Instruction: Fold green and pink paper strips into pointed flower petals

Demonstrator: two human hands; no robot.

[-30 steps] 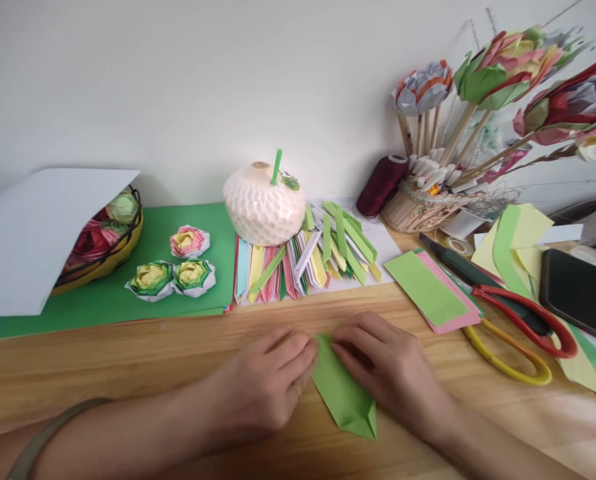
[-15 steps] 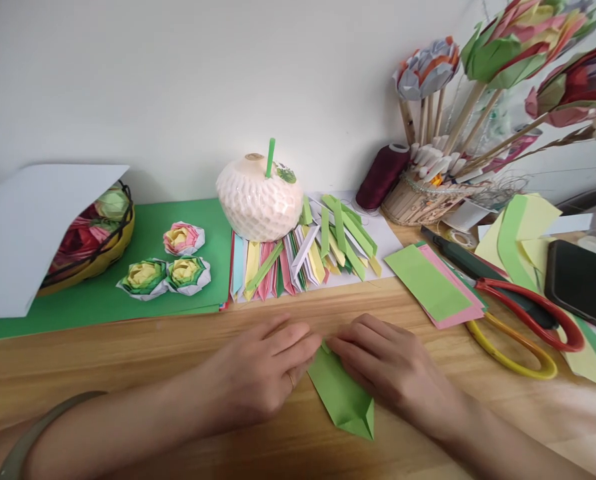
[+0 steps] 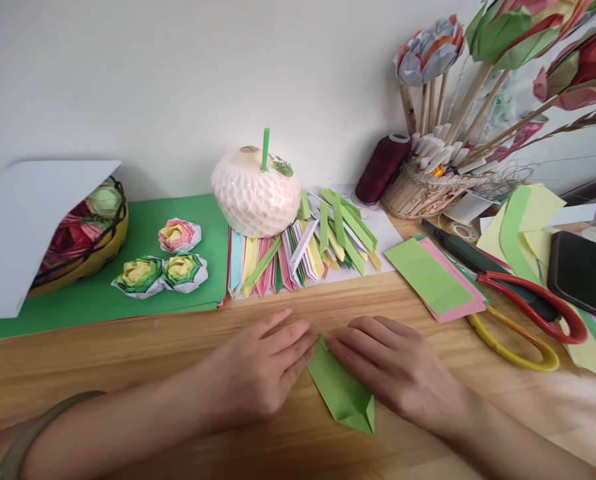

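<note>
A light green sheet of folded paper (image 3: 339,392) lies on the wooden table (image 3: 188,433) between my hands, its near corners folded inward. My left hand (image 3: 271,367) has its fingertips closed on the paper's far left edge, with the index finger lifted a little. Along the right side and far tip of the paper, the bent fingers of my right hand (image 3: 391,363) press down. Both thumbs are mostly hidden. To the right of my right hand is a small stack of green and pink paper rectangles (image 3: 431,277).
Scissors (image 3: 528,320) with red and yellow handles and a black phone (image 3: 585,273) are at the right. Behind are folded paper strips (image 3: 268,267), a white coconut-shaped pot (image 3: 255,193), a maroon thread spool (image 3: 383,170), paper lotuses (image 3: 185,272) and a yellow basket (image 3: 111,243).
The view has shifted slightly, so the objects at the back sit a little differently in the picture. My hands stay at the far end of the green paper, with hardly any movement.
</note>
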